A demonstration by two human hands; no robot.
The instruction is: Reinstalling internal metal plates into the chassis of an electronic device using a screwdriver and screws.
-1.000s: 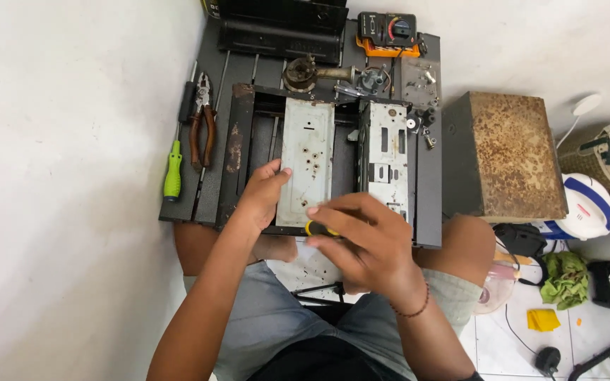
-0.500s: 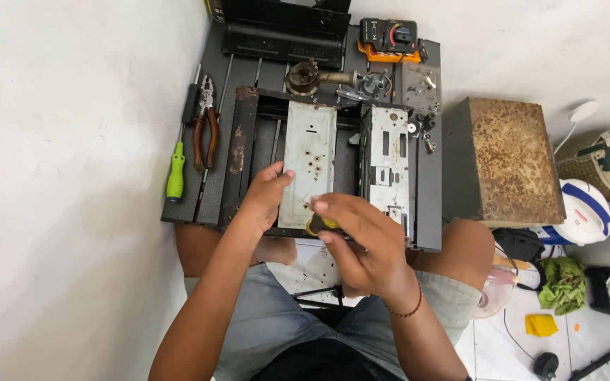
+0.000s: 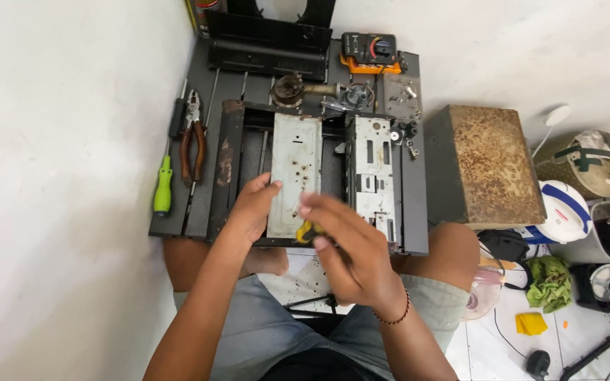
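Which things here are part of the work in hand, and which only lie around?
In use:
- left hand on grey metal plate
- right hand holding yellow-handled tool

Lying about:
- green screwdriver
- pliers
- multimeter
- rusty box

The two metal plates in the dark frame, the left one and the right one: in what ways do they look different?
The left plate is almost plain, with only a few small holes and rust spots; the right plate has many slots and cut-outs. The left hand touches the left plate, and the right hand, holding a yellow-handled tool, is at its near end; nothing touches the right plate. Both are grey, long and lie side by side.
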